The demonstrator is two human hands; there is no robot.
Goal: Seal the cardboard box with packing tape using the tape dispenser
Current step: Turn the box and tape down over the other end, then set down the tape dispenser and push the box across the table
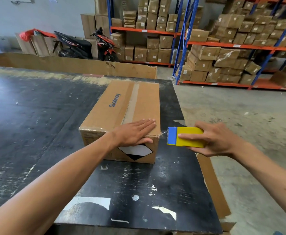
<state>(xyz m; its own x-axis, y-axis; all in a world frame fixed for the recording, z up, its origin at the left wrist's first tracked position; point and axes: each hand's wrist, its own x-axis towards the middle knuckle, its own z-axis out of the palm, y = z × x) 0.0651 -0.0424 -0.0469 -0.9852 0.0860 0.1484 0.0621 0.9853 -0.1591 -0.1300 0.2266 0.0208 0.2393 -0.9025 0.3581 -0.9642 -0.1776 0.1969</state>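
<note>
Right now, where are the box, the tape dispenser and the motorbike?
cardboard box (108,112), head view, top flap.
tape dispenser (188,138), head view, yellow body.
motorbike (105,42), head view, red front fairing.

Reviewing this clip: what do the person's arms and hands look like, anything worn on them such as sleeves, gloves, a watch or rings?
Both forearms are bare as far as the frame shows; no sleeve reaches into view. The left hand and right hand wear no gloves. No watch, bracelet or ring shows on either wrist or on the fingers that are visible. Nails are short and unpainted.
</note>
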